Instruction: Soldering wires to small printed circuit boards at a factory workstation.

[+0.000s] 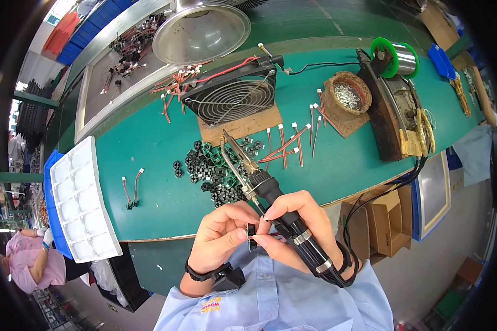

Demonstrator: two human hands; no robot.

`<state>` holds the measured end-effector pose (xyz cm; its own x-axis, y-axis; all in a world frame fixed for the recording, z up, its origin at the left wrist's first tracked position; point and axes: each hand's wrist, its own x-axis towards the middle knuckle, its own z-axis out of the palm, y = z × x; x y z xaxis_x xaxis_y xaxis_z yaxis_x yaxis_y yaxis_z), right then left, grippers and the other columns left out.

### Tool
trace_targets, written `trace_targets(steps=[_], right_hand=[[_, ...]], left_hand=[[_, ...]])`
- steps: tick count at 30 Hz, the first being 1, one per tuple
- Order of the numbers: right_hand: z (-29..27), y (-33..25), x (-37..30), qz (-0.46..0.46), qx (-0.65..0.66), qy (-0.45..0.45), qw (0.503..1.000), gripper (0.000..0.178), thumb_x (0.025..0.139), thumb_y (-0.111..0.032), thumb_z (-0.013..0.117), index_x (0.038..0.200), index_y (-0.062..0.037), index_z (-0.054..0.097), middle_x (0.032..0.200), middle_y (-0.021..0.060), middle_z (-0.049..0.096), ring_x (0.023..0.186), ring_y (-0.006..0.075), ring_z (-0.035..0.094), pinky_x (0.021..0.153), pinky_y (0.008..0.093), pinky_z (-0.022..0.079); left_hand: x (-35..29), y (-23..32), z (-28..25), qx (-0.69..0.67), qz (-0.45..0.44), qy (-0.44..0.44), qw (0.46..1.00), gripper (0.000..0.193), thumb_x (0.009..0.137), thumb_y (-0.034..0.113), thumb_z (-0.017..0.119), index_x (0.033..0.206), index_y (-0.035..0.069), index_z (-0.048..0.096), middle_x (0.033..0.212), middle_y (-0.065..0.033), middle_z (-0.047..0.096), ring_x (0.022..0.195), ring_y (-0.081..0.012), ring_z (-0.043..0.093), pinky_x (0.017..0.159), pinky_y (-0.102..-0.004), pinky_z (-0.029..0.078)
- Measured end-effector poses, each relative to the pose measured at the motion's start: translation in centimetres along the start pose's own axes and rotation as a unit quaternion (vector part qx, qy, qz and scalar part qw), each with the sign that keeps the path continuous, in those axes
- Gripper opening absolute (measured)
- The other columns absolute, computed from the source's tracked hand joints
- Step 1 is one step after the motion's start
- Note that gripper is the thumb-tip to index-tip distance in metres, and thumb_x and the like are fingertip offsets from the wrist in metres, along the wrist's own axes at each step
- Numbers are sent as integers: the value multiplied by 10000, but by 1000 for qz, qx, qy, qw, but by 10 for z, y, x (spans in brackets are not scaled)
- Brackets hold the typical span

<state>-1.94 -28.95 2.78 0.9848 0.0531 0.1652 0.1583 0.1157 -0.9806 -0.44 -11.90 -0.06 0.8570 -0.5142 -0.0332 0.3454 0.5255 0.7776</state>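
Near the table's front edge, my left hand pinches a small black component between thumb and fingers. My right hand is closed round a black soldering iron with a thin metal feed tube along it; its tip points up and away, apart from the component. The right fingertips also meet at the component, where a bit of red wire shows; the exact contact is hidden. Just beyond lies a heap of small black parts, some with green. Several red-and-black wire leads with white connectors lie to its right.
A black fan with a wire guard stands at the back. Right of it are a round solder-scrap bowl, an iron stand and a green solder spool. A white compartment tray sits left. Another person works far left.
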Motion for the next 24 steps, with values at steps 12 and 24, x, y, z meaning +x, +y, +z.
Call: trace_targets(steps=[12,24], right_hand=[[-12,0,0,18,-4,-28,999,370,705,-1,709,1009,-69,511,761,16,613,674,84,618,604,215,478],[-11,1,0,10,-11,-12,1000,393,685,17,727,999,-56,502,751,28,606,653,96,610,595,217,475]], left_hand=[[-1,13,4,63,-40,12,997,199,833,-48,552,1032,-47,540,1014,-108,524,889,-137,523,777,-261,414],[1,20,23,90,-14,76,993,129,806,1,551,924,-22,505,954,-186,573,877,-209,557,812,-325,435]])
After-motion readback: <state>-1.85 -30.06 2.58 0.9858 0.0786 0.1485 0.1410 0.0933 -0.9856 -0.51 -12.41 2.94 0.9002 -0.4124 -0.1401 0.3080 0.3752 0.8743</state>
